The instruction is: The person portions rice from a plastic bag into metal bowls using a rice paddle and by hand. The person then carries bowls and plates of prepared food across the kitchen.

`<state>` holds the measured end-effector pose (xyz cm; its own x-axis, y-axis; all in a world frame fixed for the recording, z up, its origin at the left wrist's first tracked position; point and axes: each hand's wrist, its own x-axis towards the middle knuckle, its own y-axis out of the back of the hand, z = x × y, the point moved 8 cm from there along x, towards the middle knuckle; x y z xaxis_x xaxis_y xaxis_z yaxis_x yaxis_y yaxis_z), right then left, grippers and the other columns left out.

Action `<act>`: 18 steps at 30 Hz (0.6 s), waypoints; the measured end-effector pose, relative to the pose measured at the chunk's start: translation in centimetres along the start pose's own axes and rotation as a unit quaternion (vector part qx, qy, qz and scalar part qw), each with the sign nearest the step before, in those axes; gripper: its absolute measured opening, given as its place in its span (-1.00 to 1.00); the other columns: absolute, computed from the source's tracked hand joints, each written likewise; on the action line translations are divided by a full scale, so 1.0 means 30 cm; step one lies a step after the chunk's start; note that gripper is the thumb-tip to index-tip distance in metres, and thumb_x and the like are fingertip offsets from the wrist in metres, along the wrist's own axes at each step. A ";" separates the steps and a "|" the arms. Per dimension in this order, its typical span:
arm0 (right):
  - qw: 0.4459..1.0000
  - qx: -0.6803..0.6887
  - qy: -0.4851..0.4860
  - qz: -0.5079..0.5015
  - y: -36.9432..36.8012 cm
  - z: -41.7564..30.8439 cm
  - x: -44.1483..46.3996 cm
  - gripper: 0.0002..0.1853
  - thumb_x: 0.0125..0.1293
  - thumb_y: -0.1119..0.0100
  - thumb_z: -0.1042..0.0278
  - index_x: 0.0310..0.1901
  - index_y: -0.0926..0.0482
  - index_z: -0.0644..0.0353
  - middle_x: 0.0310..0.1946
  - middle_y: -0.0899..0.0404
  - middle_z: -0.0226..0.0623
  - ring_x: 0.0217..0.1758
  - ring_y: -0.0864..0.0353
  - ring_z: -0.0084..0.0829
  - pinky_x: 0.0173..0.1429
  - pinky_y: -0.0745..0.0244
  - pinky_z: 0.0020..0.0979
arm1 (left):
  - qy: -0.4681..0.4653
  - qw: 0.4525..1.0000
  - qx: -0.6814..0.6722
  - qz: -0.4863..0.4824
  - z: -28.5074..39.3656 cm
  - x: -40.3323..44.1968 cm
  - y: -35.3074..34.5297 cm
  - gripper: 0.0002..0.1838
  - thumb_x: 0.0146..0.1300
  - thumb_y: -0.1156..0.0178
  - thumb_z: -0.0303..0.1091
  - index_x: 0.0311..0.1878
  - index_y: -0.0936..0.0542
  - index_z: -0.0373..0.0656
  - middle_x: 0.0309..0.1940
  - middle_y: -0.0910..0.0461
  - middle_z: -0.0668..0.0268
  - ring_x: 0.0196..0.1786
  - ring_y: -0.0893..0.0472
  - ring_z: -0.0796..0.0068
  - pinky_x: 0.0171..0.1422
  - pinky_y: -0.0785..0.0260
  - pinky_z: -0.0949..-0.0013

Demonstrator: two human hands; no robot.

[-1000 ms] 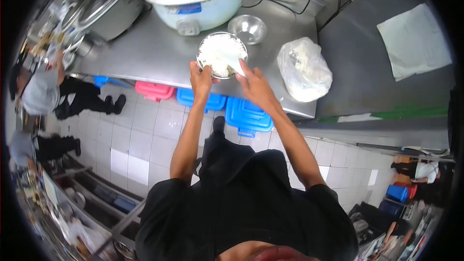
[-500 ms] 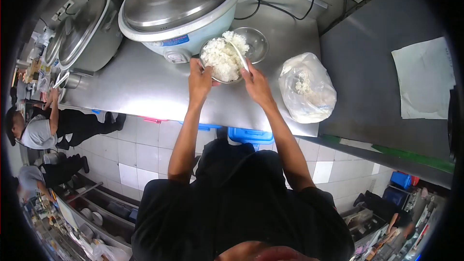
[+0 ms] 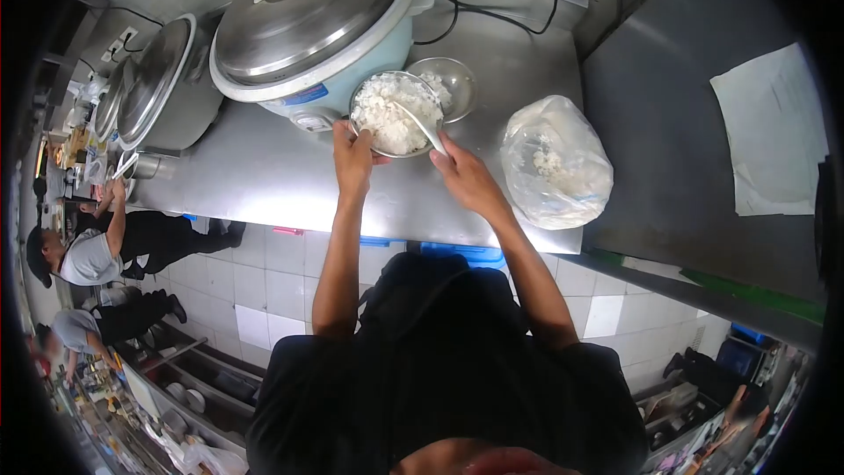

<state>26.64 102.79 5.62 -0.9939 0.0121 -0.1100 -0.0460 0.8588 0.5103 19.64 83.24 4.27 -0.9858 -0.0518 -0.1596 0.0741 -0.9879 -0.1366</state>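
My left hand [image 3: 354, 163] grips the near left side of a metal bowl [image 3: 406, 156] heaped with white rice [image 3: 382, 105], thumb at the rim. In my right hand [image 3: 470, 180] is a white rice paddle [image 3: 427, 128], its tip resting in the rice. Just behind and to the right stands a second metal bowl [image 3: 463, 88], with some rice at its left side. A clear plastic bag [image 3: 563, 198] holding rice lies on the counter to the right of my right hand.
A large lidded rice cooker [image 3: 308, 22] stands behind the bowls, and more lidded pots [image 3: 180, 79] are on the left. The steel counter [image 3: 255, 167] ends at a dark panel [image 3: 668, 123] on the right. Other people [image 3: 92, 255] work at far left and lower right.
The paddle has shifted from the rice's upper right edge, beside the second bowl, toward the middle of the heap. Rice now shows in the second bowl. The camera view has shifted slightly.
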 end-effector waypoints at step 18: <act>0.969 0.213 -0.107 0.060 0.142 0.188 0.212 -0.60 0.45 0.09 0.04 -0.04 -0.42 0.28 -0.38 -0.43 -0.33 -0.58 -0.45 -0.59 -0.59 -0.43 -0.51 | 0.099 0.988 -0.105 0.063 -0.312 -0.124 0.228 -0.68 0.15 0.02 -0.49 -0.02 -0.22 -0.13 -0.20 -0.52 0.06 -0.41 -0.59 0.35 -0.51 -0.49 0.38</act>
<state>20.70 109.40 2.29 -0.9435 0.1921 -0.2700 0.1598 0.9776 0.1369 25.22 78.05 -5.22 -0.9196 -0.1218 -0.3734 0.2439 -0.9222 -0.3000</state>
